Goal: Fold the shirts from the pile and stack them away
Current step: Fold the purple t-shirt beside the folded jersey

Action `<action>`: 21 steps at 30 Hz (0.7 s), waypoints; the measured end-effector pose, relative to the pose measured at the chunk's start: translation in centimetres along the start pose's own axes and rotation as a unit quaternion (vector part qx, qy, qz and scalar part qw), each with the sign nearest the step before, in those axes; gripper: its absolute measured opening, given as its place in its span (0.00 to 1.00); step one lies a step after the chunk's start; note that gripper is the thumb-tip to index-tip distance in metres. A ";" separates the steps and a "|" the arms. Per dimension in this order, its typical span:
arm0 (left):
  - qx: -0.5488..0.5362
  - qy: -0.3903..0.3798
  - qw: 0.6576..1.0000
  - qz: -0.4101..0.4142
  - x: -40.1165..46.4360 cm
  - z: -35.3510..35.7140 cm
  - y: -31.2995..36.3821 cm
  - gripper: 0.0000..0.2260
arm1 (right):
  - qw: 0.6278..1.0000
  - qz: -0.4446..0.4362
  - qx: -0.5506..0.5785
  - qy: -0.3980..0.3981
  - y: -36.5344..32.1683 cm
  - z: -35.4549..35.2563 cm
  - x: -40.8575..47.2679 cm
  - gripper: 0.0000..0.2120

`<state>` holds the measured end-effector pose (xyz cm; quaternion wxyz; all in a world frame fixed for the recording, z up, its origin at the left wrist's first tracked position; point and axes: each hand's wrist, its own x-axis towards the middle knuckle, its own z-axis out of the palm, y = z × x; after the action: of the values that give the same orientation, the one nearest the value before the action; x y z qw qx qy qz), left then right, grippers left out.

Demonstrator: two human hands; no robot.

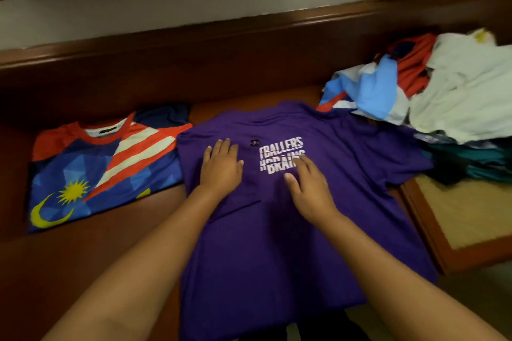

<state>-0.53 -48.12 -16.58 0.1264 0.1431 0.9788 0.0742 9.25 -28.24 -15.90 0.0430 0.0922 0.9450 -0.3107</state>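
A purple shirt (pixel 318 230) with white lettering lies spread on the dark wooden bench, its left side folded inward and its right sleeve still out. My left hand (pixel 221 166) lies flat on the folded left part, fingers straight. My right hand (pixel 307 185) presses flat on the chest, fingertips over the lettering. To the left rests a folded blue jersey (pixel 105 169) with red and white stripes and a yellow moon and star. At the right is a pile of unfolded shirts (pixel 443 91) in white, red, light blue and teal.
The wooden bench (pixel 97 252) has a raised backrest (pixel 194 63) along the far side, below a pale wall. A woven cane panel (pixel 465 216) in a wooden frame sits at the right, under the pile's edge. Pale floor shows at bottom right.
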 end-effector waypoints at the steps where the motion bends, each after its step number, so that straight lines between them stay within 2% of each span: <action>1: -0.011 -0.003 1.000 0.022 0.2 -0.1 1.9 0.24 | 0.999 0.023 0.012 0.020 1.5 -1.5 -0.7 0.26; 6: -0.072 0.000 0.990 0.122 2.3 -0.9 12.6 0.22 | 0.978 0.144 0.054 0.140 9.4 -8.9 -3.2 0.20; 10: -0.087 -0.020 0.975 0.203 4.9 -0.8 21.0 0.21 | 0.939 0.276 0.087 0.183 15.5 -13.3 -3.1 0.19; 14: -0.088 -0.056 0.968 0.227 8.5 0.4 27.9 0.20 | 0.904 0.361 0.147 0.173 19.4 -15.3 -1.3 0.19; 18: -0.088 -0.087 0.971 0.206 11.3 2.1 32.8 0.22 | 0.904 0.371 0.154 0.142 21.2 -15.0 0.3 0.17; 21: -0.091 -0.083 0.974 0.189 12.5 3.4 34.6 0.22 | 0.897 0.374 0.186 0.145 22.0 -14.8 0.8 0.11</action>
<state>-2.19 -11.20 -16.41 0.2039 0.3188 0.9092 0.1736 12.59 -1.92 -16.88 0.0008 0.4890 0.7618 -0.4250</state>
